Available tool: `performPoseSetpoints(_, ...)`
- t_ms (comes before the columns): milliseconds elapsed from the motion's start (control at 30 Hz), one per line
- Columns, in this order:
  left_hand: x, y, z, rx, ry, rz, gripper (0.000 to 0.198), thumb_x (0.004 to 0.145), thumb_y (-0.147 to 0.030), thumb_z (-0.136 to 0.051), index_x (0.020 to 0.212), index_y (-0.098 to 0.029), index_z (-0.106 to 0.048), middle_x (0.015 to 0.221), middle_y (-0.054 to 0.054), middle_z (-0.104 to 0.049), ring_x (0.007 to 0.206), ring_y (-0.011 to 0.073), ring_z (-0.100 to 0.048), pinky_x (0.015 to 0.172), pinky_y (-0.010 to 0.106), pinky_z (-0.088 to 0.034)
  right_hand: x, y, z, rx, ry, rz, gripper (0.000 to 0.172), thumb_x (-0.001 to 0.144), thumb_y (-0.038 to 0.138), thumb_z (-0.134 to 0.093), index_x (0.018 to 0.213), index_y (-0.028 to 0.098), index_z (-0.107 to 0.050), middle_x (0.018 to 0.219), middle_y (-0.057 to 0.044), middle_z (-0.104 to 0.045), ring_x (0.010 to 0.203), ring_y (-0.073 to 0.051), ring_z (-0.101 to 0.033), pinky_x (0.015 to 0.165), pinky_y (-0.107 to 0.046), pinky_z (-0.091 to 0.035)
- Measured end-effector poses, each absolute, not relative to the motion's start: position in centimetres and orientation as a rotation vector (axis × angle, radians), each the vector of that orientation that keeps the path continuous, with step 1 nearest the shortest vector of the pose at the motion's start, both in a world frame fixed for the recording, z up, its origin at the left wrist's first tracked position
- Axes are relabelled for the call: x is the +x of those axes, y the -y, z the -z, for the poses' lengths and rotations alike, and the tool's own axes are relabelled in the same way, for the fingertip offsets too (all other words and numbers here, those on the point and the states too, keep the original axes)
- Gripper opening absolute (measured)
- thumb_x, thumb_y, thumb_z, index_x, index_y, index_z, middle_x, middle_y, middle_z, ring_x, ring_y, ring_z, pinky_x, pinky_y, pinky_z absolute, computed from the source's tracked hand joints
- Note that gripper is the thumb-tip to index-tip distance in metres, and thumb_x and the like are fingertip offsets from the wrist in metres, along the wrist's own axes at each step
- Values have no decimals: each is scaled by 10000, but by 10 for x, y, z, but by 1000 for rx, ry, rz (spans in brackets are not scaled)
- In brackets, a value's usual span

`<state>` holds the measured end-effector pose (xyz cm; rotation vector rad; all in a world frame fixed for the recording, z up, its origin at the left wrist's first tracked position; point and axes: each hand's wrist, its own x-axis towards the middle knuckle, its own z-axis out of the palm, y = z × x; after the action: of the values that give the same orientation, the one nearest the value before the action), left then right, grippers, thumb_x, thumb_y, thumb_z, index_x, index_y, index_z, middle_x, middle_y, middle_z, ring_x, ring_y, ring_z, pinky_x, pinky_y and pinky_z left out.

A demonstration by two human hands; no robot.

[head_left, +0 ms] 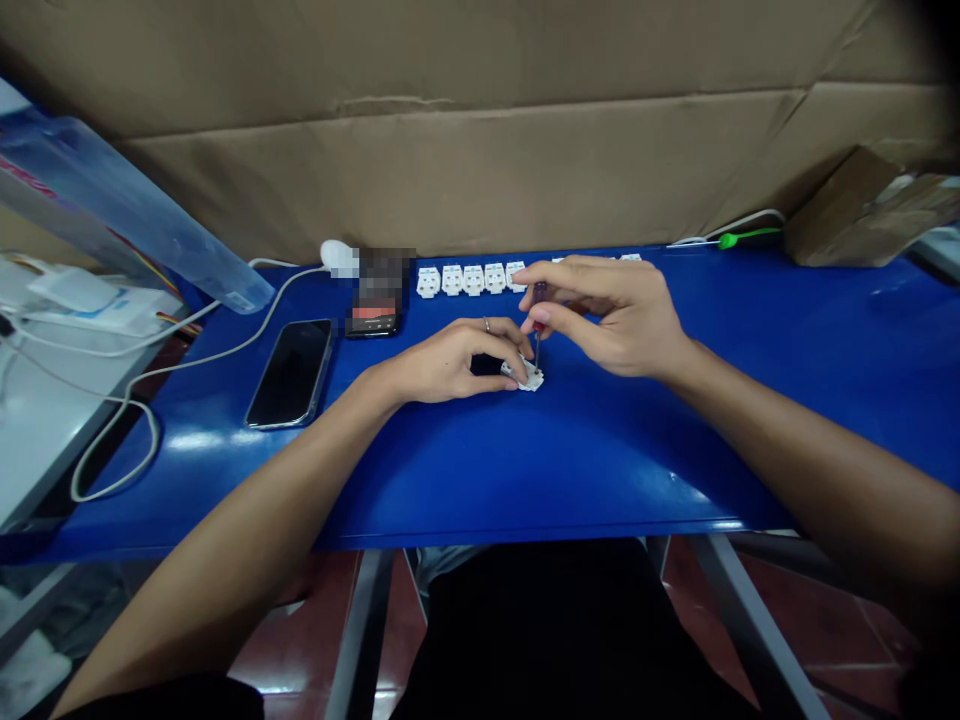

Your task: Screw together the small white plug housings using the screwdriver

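On the blue tabletop, my left hand [465, 358] grips a small white plastic electrical part [532, 380] between thumb and fingers. My right hand [611, 315] is closed around the dark red handle of a small screwdriver [538, 345]. The screwdriver stands nearly upright, its thin metal shaft reaching down to the white part; the exact contact of the tip is too small to tell. Behind my hands a row of several similar white parts [473, 280] lies along the back of the table. My right hand hides some of that row.
A dark phone [291, 374] lies on the blue table [480, 480] at left, near another lit phone [373, 318] and a white cable [161, 370]. A clear plastic container [150, 200] leans in from the left. Brown cardboard [480, 180] walls the back; a cardboard box [847, 215] sits at right.
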<state>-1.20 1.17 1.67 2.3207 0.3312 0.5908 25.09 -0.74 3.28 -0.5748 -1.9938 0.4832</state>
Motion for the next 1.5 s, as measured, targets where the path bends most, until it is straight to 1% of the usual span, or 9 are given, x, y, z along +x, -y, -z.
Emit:
performPoseSetpoints(500, -13, -17, -11, 2339, -271, -585, 296, 1059, -138, -812, 1265, -324, -916, 1322, 102, -826, 1268, 250, -786, 1140, 435, -641, 251, 7, -33, -568, 1987, -491, 318, 1067, 292, -757, 1371, 288, -854, 1131, -17, -892, 915, -167, -859, 838, -308, -729)
performPoseSetpoints(600, -13, -17, -12, 2340, -273, -597, 300, 1047, -129, -825, 1243, -331, -925, 1305, 90, -830, 1234, 234, -805, 1114, 390, -648, 253, 7, -32, -554, 1995, -498, 366, 1054, 256, -750, 1406, 305, -839, 1201, -9, -900, 974, -181, -879, 802, -293, -739)
performPoseSetpoints(700, -13, -16, -12, 2332, -281, -594, 297, 1037, -125, -835, 1225, -334, -930, 1306, 88, -826, 1199, 231, -813, 1086, 384, -656, 255, 10, -36, -562, 2012, -525, 405, 1044, 221, -746, 1421, 339, -832, 1272, 4, -902, 1029, -210, -897, 881, -343, -770)
performPoseSetpoints(867, -12, -14, -14, 2347, -300, -561, 268, 1052, -116, -808, 1207, -296, -931, 1299, 107, -815, 1213, 233, -801, 1082, 381, -658, 259, 15, -48, -601, 2037, -554, 290, 991, 273, -861, 1273, 338, -878, 1067, 15, -918, 891, -210, -898, 835, -337, -779)
performPoseSetpoints(1033, -13, -14, -13, 2346, -318, -541, 250, 1059, -125, -802, 1192, -294, -929, 1327, 105, -815, 1212, 228, -809, 1092, 379, -659, 258, 11, -45, -508, 2023, -326, 297, 938, 257, -932, 1229, 291, -885, 984, 17, -895, 765, -160, -840, 739, -286, -724)
performPoseSetpoints(1100, -13, -14, -12, 2350, -301, -546, 232, 1072, -138, -792, 1191, -285, -926, 1316, 110, -825, 1219, 230, -810, 1107, 394, -656, 257, 10, -44, -455, 2067, -240, 292, 998, 266, -877, 1289, 293, -876, 1021, -2, -896, 798, -172, -833, 779, -326, -724)
performPoseSetpoints(1267, -12, -14, -12, 2355, -316, -538, 236, 1072, -155, -793, 1195, -304, -927, 1301, 106, -821, 1215, 236, -801, 1086, 401, -663, 260, 16, -53, -505, 2229, -261, 375, 1100, 250, -700, 1448, 318, -823, 1248, -17, -909, 1149, -251, -884, 1075, -451, -725)
performPoseSetpoints(1400, -11, -13, -14, 2350, -337, -522, 241, 1068, -158, -795, 1195, -311, -931, 1307, 104, -806, 1207, 239, -798, 1092, 405, -656, 259, 20, -52, -675, 2036, -246, 189, 1008, 341, -867, 1187, 380, -914, 995, 23, -918, 833, -239, -879, 819, -414, -757)
performPoseSetpoints(1500, -12, -13, -15, 2352, -334, -506, 240, 1083, -157, -775, 1207, -296, -926, 1315, 112, -796, 1213, 241, -796, 1105, 415, -650, 256, 19, -44, -631, 1961, -121, 156, 963, 346, -909, 1118, 358, -922, 866, 23, -884, 709, -221, -826, 774, -413, -736)
